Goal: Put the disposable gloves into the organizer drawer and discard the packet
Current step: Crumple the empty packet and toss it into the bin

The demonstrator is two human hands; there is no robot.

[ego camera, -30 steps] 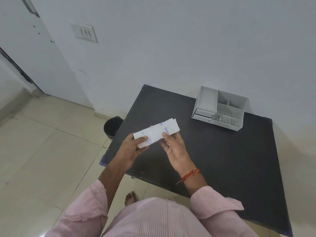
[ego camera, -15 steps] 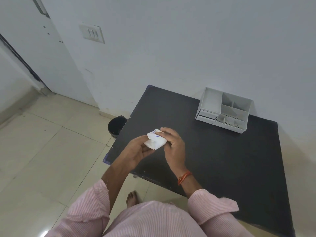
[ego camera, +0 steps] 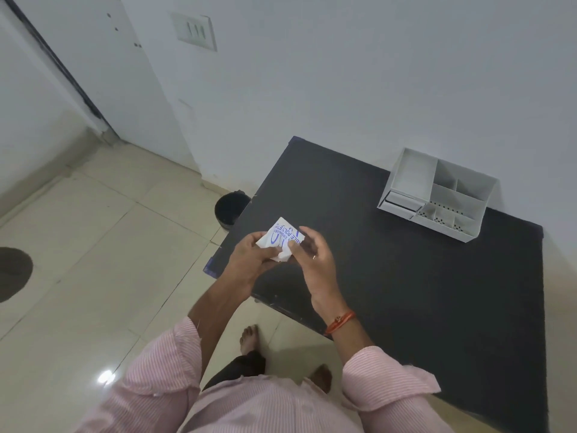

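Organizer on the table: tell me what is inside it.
The organizer shows only bare white walls and floors in its open compartments; nothing lies in them. Its small drawer at the front left is pushed in, so its contents are hidden.

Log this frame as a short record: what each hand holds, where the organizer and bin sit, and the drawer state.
left hand: grips the packet from the left
right hand: pinches the packet's right side
packet: white with blue print, folded, held above the table's left edge
organizer: grey, far right of the table, near the wall
drawer: front left of organizer, looks closed
bin: black, on the floor by the table's left side
gloves: not visible
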